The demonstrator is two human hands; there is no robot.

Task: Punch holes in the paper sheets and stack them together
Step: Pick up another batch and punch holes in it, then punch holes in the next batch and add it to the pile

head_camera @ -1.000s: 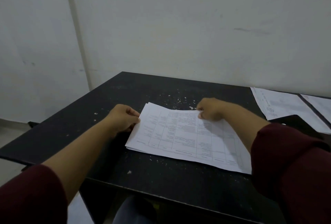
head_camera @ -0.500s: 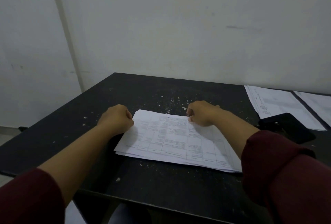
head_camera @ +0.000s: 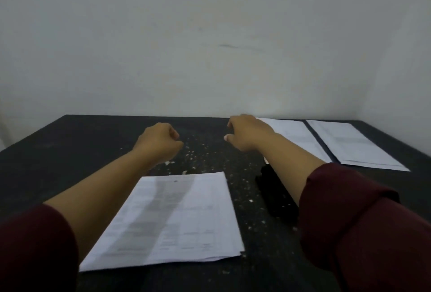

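Note:
A stack of printed paper sheets (head_camera: 177, 219) lies flat on the black table (head_camera: 70, 147) near its front edge, with one punched hole near its far edge. My left hand (head_camera: 159, 143) hovers beyond the stack, fingers curled into a fist, holding nothing. My right hand (head_camera: 247, 133) reaches to the far right with loosely bent fingers, also holding nothing, close to more printed sheets (head_camera: 300, 137). A black hole punch (head_camera: 275, 196) sits right of the stack, partly hidden under my right forearm.
A second pile of printed sheets (head_camera: 359, 147) lies at the far right, a dark strip between the two piles. White paper bits (head_camera: 198, 151) are scattered over the table's middle. A plain wall stands behind the table.
Both hands let go of the stack and lifted away beyond it. The right hand moved toward the far-right sheets. The view swung right, so the stack now lies nearer and squarer.

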